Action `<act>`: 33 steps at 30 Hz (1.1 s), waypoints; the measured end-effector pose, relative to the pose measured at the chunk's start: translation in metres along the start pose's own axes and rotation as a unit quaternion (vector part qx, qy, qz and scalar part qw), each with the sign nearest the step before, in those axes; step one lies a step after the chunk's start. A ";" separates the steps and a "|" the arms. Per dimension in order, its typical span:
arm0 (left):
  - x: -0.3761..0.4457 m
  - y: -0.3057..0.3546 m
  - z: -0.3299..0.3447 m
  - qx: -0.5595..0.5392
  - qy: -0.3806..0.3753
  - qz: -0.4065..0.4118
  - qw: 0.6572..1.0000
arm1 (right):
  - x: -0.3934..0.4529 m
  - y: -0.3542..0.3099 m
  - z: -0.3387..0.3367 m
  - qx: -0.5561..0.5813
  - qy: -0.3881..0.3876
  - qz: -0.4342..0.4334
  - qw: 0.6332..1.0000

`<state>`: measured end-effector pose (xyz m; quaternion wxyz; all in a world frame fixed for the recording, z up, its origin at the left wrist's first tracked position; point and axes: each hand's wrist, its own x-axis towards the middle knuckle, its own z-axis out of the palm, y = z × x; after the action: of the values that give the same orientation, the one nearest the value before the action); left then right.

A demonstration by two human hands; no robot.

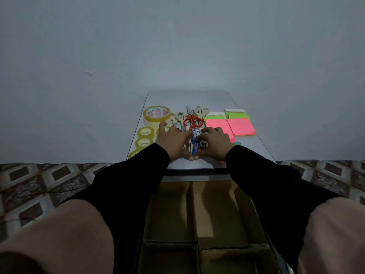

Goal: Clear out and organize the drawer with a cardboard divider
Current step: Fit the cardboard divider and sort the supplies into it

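**Both hands cupped around a cluster of batteries above the divided drawer**

On the counter [254,149], the left hand [173,142] and right hand [214,142] curve in from either side of a small pile of batteries [195,144], thumbs almost meeting at the near edge. The fingers bend around the pile, but it is hard to make out whether they actually grip it or only press against it. The hands hide much of the pile.

Behind them lie red-handled scissors [192,119] between pale-handled pairs, partly overlapping. To the left are a large tape roll [157,114] and smaller tape rolls [145,133], one covered by the left wrist. To the right sit pink and green sticky notes [242,125].

Below, the open drawer [256,214] holds the cardboard divider [194,210]; black sleeves cover its sides, and its near end is cut off.
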<state>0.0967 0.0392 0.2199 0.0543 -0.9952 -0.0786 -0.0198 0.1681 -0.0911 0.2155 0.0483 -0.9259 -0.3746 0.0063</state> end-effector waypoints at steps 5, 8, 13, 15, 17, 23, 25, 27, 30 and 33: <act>-0.003 -0.006 -0.009 -0.002 0.002 0.012 1.000 | -0.002 0.000 -0.003 -0.002 -0.007 0.006 1.000; -0.005 -0.020 -0.026 0.027 -0.023 0.001 0.999 | -0.003 0.001 -0.006 0.012 -0.007 -0.008 1.000; -0.008 -0.033 -0.034 0.065 -0.097 -0.011 0.993 | -0.003 -0.008 -0.009 -0.040 -0.047 -0.030 0.998; -0.007 -0.029 -0.032 0.072 -0.101 -0.012 0.992 | -0.002 -0.011 -0.011 -0.064 -0.053 -0.033 0.996; -0.006 -0.027 -0.030 0.074 -0.098 -0.015 0.992 | 0.000 -0.012 -0.013 -0.075 -0.064 -0.035 0.994; -0.004 -0.024 -0.024 0.103 -0.080 -0.012 0.991 | 0.004 -0.016 -0.014 -0.098 -0.072 -0.039 0.992; -0.004 -0.022 -0.022 0.124 -0.065 -0.007 0.990 | 0.004 -0.016 -0.015 -0.103 -0.072 -0.042 0.991; -0.004 -0.022 -0.020 0.142 -0.053 -0.005 0.988 | 0.004 -0.017 -0.015 -0.101 -0.071 -0.042 0.991; -0.003 -0.019 -0.017 0.145 -0.037 -0.008 0.989 | 0.003 -0.019 -0.013 -0.095 -0.068 -0.039 0.992; -0.003 -0.017 -0.012 0.125 -0.018 -0.004 0.992 | 0.002 -0.019 -0.014 -0.090 -0.069 -0.041 0.993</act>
<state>0.0902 0.0541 0.2338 0.1766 -0.9805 -0.0854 0.0074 0.1573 -0.0769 0.2311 -0.0609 -0.9075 -0.4142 0.0341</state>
